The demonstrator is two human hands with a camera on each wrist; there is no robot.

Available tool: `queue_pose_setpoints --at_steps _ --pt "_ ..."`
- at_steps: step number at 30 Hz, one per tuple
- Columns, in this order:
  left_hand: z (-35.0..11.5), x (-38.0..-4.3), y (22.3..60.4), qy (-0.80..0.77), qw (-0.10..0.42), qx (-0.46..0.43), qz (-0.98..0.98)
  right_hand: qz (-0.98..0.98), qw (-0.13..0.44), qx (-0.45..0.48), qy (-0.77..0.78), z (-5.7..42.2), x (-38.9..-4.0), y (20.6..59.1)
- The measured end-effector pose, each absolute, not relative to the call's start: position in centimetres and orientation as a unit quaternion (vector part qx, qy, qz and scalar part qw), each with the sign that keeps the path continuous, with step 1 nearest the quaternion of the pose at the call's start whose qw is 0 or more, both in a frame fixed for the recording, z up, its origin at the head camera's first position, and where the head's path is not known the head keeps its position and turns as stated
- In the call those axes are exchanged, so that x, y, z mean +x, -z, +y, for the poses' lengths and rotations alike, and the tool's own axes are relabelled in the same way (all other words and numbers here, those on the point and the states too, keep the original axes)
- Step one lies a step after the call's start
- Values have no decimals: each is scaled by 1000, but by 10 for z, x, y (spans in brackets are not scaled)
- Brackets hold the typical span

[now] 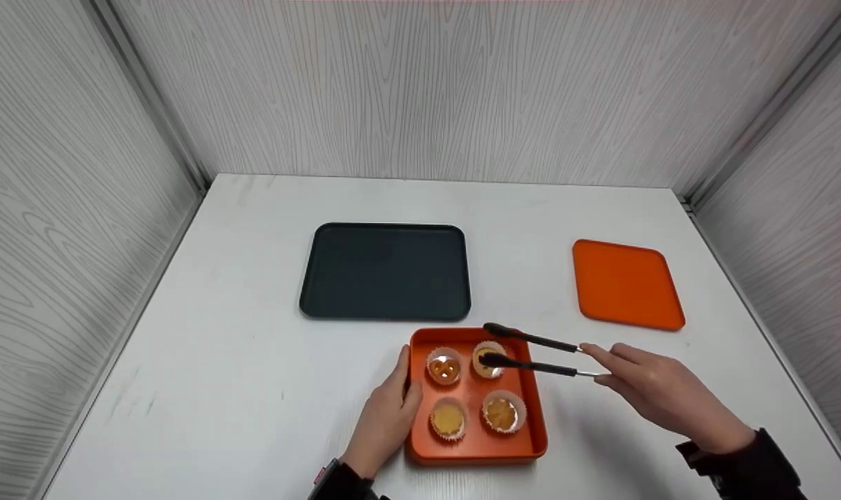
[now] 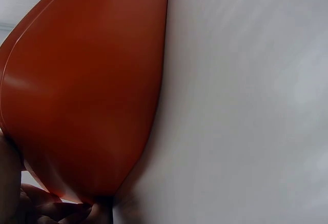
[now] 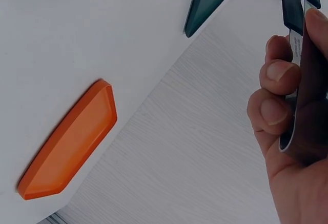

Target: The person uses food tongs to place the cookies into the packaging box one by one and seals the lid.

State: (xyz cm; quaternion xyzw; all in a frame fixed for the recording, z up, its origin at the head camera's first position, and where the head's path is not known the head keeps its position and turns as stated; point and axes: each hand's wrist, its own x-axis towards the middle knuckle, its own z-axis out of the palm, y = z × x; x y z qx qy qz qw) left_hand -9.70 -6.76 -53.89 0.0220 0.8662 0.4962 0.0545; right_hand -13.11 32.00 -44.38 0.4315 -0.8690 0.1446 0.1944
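Observation:
A deep orange box (image 1: pixel 472 455) stands near the front of the table and holds several small cakes in pleated cups. My left hand (image 1: pixel 385 413) grips its left wall, thumb over the rim and fingers along the outside. My right hand (image 1: pixel 653 385) holds black-tipped metal tongs (image 1: pixel 542 367) from the right, their arms spread apart. One tong tip overlaps the back right cake (image 1: pixel 488 373); the other overlaps the box's back rim. The back left cake (image 1: pixel 444 370) has an orange topping. In front are a yellow cake (image 1: pixel 448 419) and a ridged golden one (image 1: pixel 500 414).
A dark rectangular tray (image 1: pixel 385 271) lies behind the box. Toward the back right is a flat orange tray (image 1: pixel 628 285), also seen in the right wrist view. Wood-grain panels (image 1: pixel 420 90) enclose the white table (image 1: pixel 219 347) at the back and sides.

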Motion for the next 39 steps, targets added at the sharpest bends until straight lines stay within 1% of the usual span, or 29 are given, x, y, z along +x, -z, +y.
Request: queue_pose_setpoints --at_steps 9,15,21,29,36,39 --pt "-67 -97 537 -498 50 23 866 -883 225 380 -161 324 -136 453" --pt "-67 -98 538 -497 58 19 866 -912 218 298 -182 312 -137 461" --pt "-67 -98 538 -498 63 16 865 -928 217 234 -194 298 -143 472" --pt "-67 -98 539 -497 52 19 866 -952 167 163 -195 283 -164 475" --pt "-67 -98 539 -498 53 19 865 -960 192 126 -159 270 -191 479" --pt "-67 -98 540 -499 53 21 865 -968 184 103 -136 265 -204 483"
